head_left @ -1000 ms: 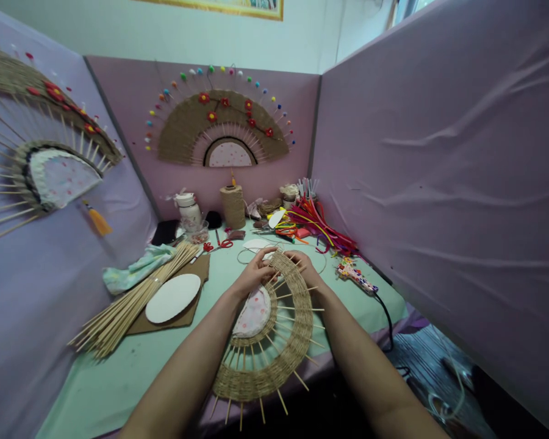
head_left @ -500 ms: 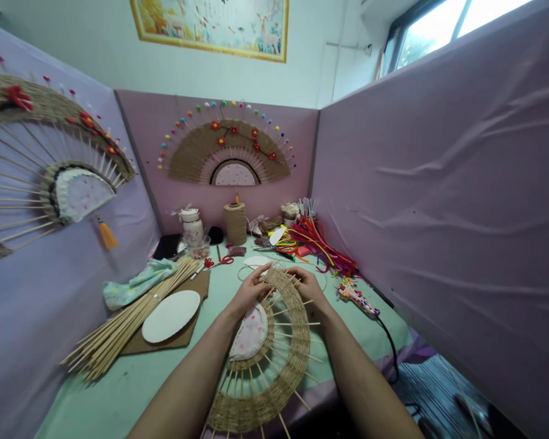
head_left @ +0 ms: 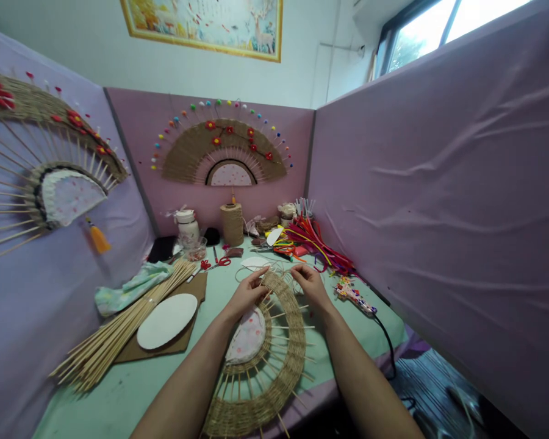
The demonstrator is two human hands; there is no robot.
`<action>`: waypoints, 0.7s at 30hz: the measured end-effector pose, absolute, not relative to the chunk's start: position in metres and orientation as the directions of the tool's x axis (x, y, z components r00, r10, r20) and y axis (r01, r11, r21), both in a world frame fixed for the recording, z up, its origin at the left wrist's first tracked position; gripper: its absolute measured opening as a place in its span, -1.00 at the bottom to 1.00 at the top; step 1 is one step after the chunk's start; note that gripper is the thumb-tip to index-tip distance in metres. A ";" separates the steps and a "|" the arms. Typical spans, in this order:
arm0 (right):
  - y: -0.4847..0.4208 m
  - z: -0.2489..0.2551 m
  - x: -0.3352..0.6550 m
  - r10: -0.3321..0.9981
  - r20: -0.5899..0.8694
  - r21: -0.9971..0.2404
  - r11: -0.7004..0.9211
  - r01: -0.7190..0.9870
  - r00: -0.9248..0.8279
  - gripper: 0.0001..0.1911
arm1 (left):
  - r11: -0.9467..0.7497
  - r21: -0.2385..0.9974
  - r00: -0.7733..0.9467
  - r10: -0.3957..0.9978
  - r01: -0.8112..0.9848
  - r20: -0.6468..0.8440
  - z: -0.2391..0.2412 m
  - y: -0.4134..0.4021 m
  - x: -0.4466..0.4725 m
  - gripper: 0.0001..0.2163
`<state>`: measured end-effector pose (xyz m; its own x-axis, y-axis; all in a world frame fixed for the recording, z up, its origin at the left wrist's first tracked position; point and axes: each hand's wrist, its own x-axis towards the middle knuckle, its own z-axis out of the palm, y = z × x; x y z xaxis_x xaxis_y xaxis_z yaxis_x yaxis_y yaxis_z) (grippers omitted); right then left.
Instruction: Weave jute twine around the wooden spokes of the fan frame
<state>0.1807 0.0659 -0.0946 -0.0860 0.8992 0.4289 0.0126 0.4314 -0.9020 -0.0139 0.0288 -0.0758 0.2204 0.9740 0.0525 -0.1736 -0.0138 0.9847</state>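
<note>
Half-made woven fan (head_left: 261, 356) lies flat on the near edge of the green table (head_left: 119, 390), right in front of me. It's an arc of coarse jute twine wound over thin bamboo ribs, with a pale flowered fabric half-moon in the middle. Its bottom end runs out of frame, and my left forearm hides part of the inner edge.

Left hand (head_left: 248, 294) is at the fan's top end, fingers pinched narrow on the ribs there. Right hand (head_left: 312, 284) sits just beside that end with its fingers curled. There's a loose twine strand (head_left: 287, 272) looping between the hands, but it's too thin and blurry, so I can't tell if the right hand actually grips it.

Compared with half a second ago, the right hand has come off the rim and sits slightly to the right.

Left of the fan are a bundle of bamboo sticks (head_left: 119, 332) and a smooth white oval (head_left: 167, 312) on brown card. A patterned glue gun (head_left: 354, 296) is off to the right, and a twine spool (head_left: 232, 224) stands at the back.
</note>
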 end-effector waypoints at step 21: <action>0.064 -0.098 0.176 0.922 0.336 -0.942 0.333 -0.046 -0.194 -0.49 | 0.162 0.841 0.292 0.956 -0.516 -0.005 -0.072 0.032 -0.028 -0.66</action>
<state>0.1761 0.0642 -0.0980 -0.1940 0.9217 0.3358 -0.0465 0.3333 -0.9417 -0.0282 0.0322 -0.0722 0.2918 0.9565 -0.0049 -0.5164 0.1619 0.8409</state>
